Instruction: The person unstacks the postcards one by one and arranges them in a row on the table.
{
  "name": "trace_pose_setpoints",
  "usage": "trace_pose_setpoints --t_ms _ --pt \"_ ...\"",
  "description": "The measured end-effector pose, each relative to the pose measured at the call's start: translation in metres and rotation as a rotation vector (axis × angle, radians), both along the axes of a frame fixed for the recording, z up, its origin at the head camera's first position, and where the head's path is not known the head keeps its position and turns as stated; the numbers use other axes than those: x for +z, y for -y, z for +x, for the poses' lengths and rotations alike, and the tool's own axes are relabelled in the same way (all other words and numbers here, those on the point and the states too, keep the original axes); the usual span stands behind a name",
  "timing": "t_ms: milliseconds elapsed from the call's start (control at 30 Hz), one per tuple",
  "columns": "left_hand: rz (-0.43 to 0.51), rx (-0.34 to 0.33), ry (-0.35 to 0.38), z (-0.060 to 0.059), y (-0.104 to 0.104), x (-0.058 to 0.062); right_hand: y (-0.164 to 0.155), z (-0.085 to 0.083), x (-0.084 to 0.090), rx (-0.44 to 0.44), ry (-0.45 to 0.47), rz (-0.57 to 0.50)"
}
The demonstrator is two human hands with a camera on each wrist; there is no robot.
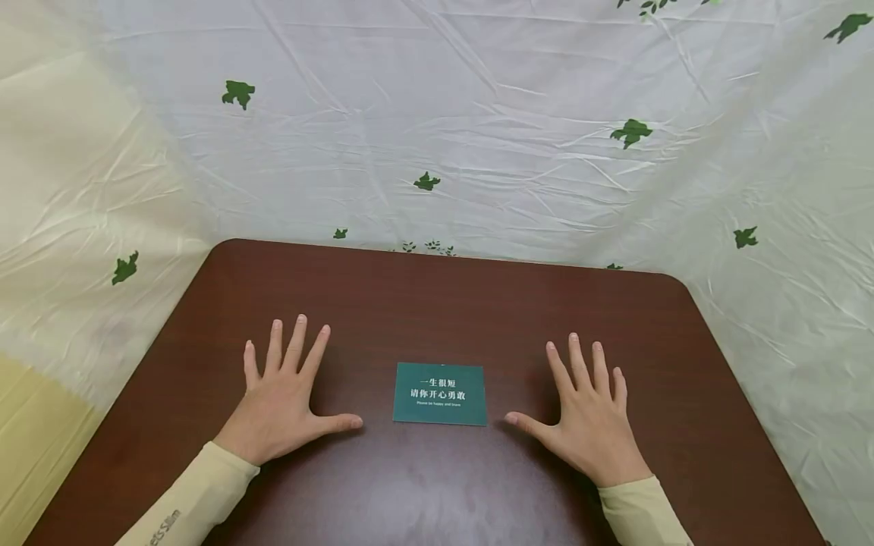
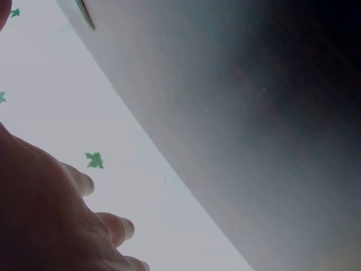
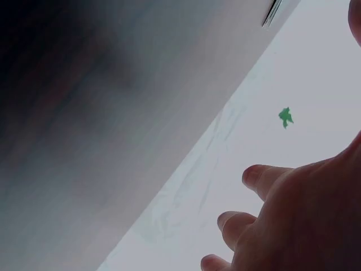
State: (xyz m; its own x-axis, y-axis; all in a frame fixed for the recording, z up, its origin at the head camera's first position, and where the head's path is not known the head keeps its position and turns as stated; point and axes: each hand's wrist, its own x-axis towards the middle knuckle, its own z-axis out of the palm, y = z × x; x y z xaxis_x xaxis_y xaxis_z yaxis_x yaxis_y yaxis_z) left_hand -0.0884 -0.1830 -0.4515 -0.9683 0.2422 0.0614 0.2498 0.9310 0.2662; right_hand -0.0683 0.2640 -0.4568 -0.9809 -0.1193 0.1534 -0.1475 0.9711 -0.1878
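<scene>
A small dark green card [image 1: 440, 393] with white printed characters lies flat on the dark brown table [image 1: 437, 303], between my two hands. My left hand [image 1: 287, 398] rests palm down to the card's left, fingers spread, its thumb tip a short gap from the card. My right hand [image 1: 590, 413] lies flat to the card's right, fingers spread, thumb pointing at the card without touching it. The left wrist view shows the back of the left hand [image 2: 51, 220] and the card's thin edge [image 2: 86, 14]. In the right wrist view I see my right hand [image 3: 293, 220] and the card's edge [image 3: 272, 13].
A white plastic sheet with green leaf prints [image 1: 437, 136] hangs behind and around the table. The table's rounded far corners and left and right edges are in view. A pale yellow surface [image 1: 34, 432] shows at the lower left.
</scene>
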Motion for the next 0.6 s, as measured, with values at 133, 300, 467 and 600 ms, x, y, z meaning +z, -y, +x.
trace_pose_setpoints --t_ms 133,300,467,600 --pt "0.006 -0.003 0.007 0.001 -0.001 -0.001 0.003 0.001 -0.001 -0.002 -0.003 0.000" --pt "0.025 -0.012 0.014 0.003 -0.006 0.000 0.008 0.002 -0.003 0.010 -0.005 -0.003" --pt "0.056 -0.037 0.009 0.000 -0.016 0.002 0.018 -0.003 0.000 0.033 -0.010 0.001" --pt "0.067 -0.065 0.004 -0.003 -0.029 0.005 0.031 -0.010 0.004 0.072 0.005 -0.009"
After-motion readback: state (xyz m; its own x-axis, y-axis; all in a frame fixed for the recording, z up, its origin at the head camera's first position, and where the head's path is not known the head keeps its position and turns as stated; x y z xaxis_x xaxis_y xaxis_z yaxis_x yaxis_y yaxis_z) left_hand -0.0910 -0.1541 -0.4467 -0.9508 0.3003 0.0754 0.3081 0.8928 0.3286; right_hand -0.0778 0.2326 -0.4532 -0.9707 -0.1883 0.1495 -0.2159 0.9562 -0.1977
